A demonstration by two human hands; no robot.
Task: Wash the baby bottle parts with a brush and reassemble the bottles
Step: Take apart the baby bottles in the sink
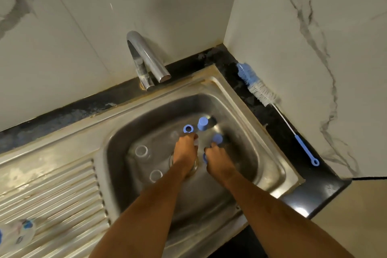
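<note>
Both hands reach down into the steel sink (270,165). My left hand (186,150) has its fingers curled round a small clear part (196,142), which is mostly hidden. My right hand (217,158) grips a blue screw ring (204,157) that shows at its left edge. Just beyond the fingers lie another blue ring (188,129) and two blue caps (202,123) (217,138). Two clear bottles (141,151) (156,175) stand open-mouthed at the basin's left. The blue-and-white bottle brush (258,89) lies on the dark counter to the right, touched by neither hand.
A chrome tap (146,58) arches over the back of the basin, with no water running. A ribbed drainboard (52,195) stretches left, with a printed clear bottle (18,234) lying at its near corner. Marble-patterned walls close the back and right.
</note>
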